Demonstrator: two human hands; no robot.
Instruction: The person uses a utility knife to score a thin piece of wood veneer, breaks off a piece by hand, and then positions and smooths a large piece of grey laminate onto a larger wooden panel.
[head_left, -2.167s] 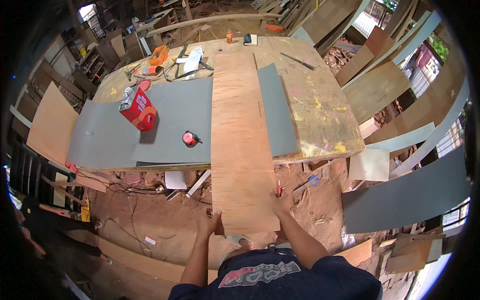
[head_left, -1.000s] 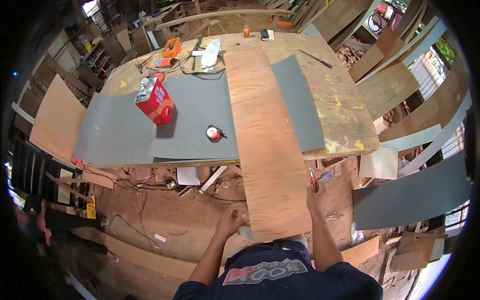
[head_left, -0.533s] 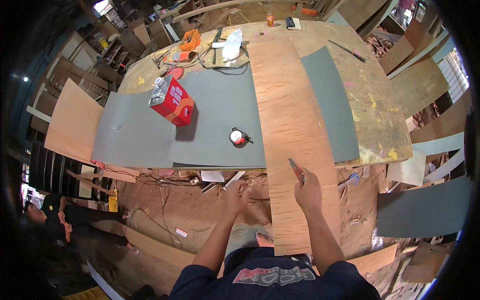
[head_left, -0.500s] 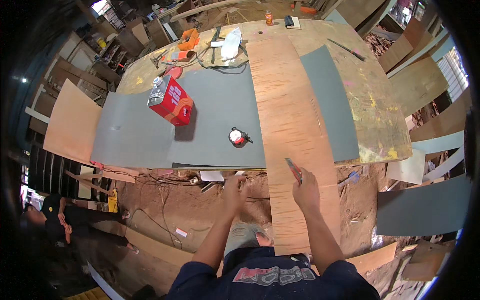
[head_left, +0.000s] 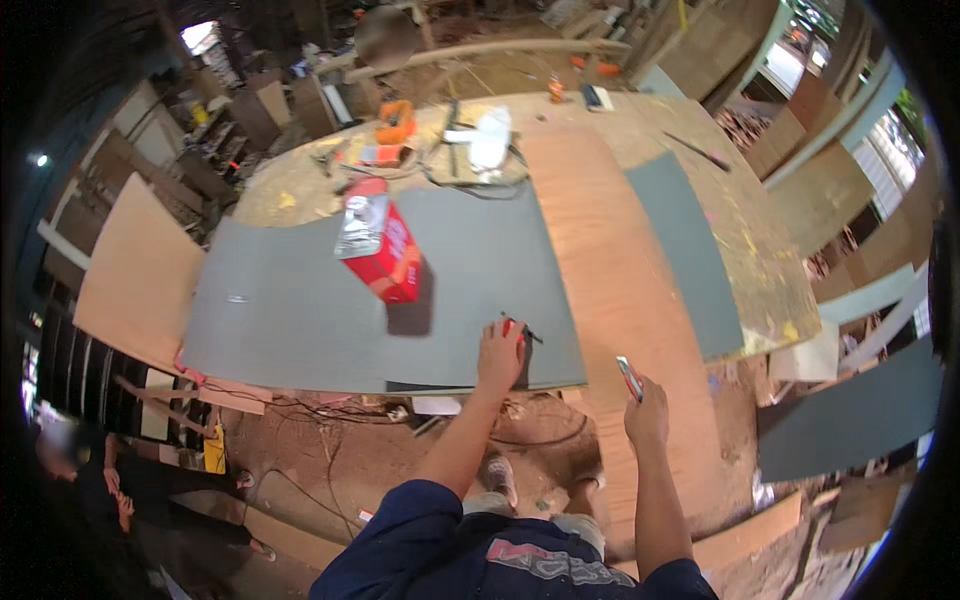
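Observation:
My left hand [head_left: 499, 354] is closed over a black and red tape measure [head_left: 515, 330] on the grey sheet [head_left: 300, 300], near its front edge; the fingers cover most of it. My right hand [head_left: 648, 412] grips a red and grey utility knife [head_left: 630, 378], its tip pointing away from me over the long wood-grained strip [head_left: 610, 240]. That strip lies across the grey sheet and hangs past the table's near edge toward me. To the left of the strip, a red metal can [head_left: 385, 255] stands on the grey sheet.
Along the table's [head_left: 770, 260] far side lie an orange case [head_left: 396, 122], a white plastic bag [head_left: 490, 138], cables and a long dark tool [head_left: 697, 151]. A person [head_left: 130, 490] is at the lower left. Boards [head_left: 850, 410] lean at the right; cords [head_left: 330, 430] trail over the floor.
My left hand has reached forward and taken hold of the tape measure. My right hand, still gripping the knife, appears lower and further right. The whole view has shifted.

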